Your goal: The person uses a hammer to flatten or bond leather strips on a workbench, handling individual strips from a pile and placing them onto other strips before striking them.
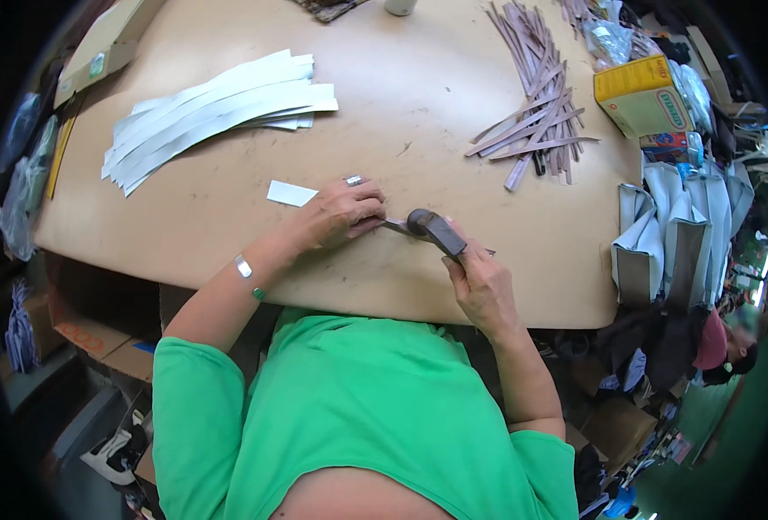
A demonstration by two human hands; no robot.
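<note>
My right hand (485, 282) is wrapped round a hammer (440, 234), whose dark metal head rests at or just above the tabletop. My left hand (349, 210) is closed, its fingers pressing the end of a narrow dark strip (395, 225) against the table. That strip runs from the left fingertips to beneath the hammer head, where part of it is hidden. Beside my left wrist lies a pale, flat strip (291, 192), partly covered by the hand.
On the tan table (384, 286), wide white strips (219, 108) are stacked at the far left. Narrow brownish strips (540, 113) lie heaped at the far right. A yellow box (639, 87) and folded white-and-brown pieces (674, 234) sit at the right edge. Another person (722, 347) is beyond.
</note>
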